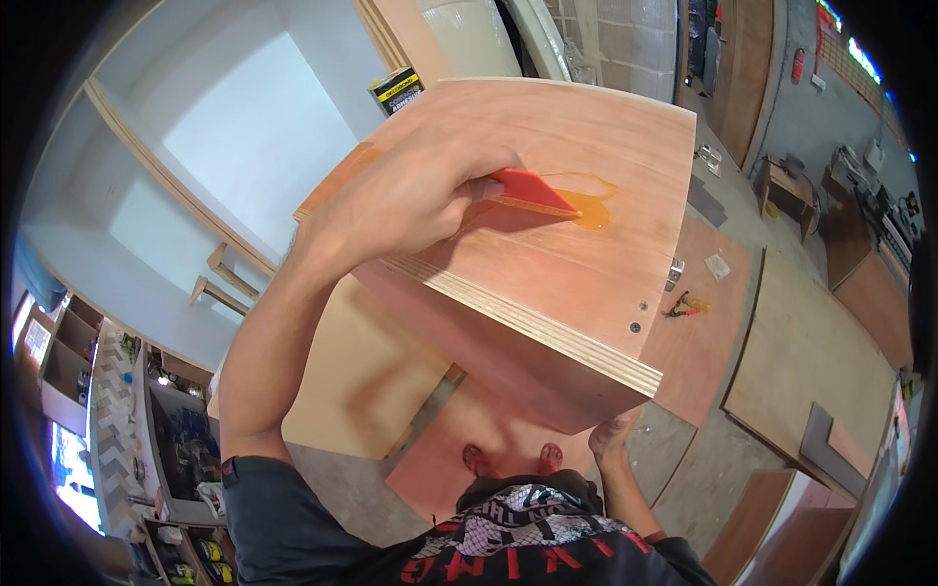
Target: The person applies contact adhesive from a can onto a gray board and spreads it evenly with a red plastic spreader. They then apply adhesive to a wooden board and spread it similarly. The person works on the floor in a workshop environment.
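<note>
In my left hand (429,194) is a red flat spreader (533,192), pinched between thumb and fingers. Its edge rests on the top face of a plywood box (586,139). Amber contact adhesive (592,210) forms a wet puddle and thin trail at the spreader's tip. More amber film coats the far left part of the panel, behind my wrist. My right hand (614,434) is at the box's lower near corner, holding it from below, its fingers partly hidden. Two screw heads (635,327) show near the panel's right edge.
A can of contact adhesive (396,89) stands behind the box's far left edge. Pliers (683,305) and a metal hinge (675,273) lie on a plywood sheet to the right. A white-lined cabinet (242,110) stands at left. Another large board (799,351) lies at right.
</note>
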A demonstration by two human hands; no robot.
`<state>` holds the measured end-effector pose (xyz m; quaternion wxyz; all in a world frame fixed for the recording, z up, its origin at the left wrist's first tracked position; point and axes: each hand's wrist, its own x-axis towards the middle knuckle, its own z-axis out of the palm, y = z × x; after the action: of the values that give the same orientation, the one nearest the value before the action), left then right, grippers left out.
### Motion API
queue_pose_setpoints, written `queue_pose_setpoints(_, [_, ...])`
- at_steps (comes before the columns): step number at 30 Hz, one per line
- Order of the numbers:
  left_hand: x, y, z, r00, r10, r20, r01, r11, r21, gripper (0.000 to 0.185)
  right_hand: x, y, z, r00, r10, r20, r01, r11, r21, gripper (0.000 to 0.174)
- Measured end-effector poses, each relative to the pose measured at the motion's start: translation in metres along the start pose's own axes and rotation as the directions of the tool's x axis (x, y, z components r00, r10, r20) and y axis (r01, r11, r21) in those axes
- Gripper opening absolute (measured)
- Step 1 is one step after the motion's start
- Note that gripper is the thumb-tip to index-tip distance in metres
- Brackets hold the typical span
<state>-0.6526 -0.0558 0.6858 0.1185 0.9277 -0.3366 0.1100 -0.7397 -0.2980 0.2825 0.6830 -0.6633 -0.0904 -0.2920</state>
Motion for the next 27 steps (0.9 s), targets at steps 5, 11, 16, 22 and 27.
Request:
queue_pose_setpoints(5, [-0.027,-0.002,0.004,0.995,-0.09,0.036,0.091,0.995,-0.034,0.02,-0.005,0.003,0.003,0.998,0.059,-0.013,-0.057,0.993,0.108,0.1])
queue_pose_setpoints(11, [-0.091,0.021,-0.018,1.0,-0.005,-0.021,0.005,1.0,0.029,0.031,-0.011,0.023,-0.004,0.998,0.046,0.042,-0.05,0.994,0.102,0.105])
queue_pose_setpoints(16, [-0.111,0.052,-0.053,0.99,0.005,0.14,0.016,0.988,-0.151,0.035,-0.024,0.046,0.006,0.974,0.222,0.037,-0.218,0.888,0.405,0.107])
queue_pose_setpoints(22, [-0.057,0.051,-0.033,0.985,0.087,-0.146,-0.084,0.996,0.023,0.031,-0.01,0.044,0.0,0.998,0.056,-0.03,-0.051,0.986,0.157,0.103])
queue_pose_setpoints(27, [-0.004,0.051,0.006,0.989,0.1,-0.112,-0.096,0.995,0.041,0.024,0.008,0.016,0.005,0.997,-0.061,-0.049,0.062,0.998,0.027,0.102])
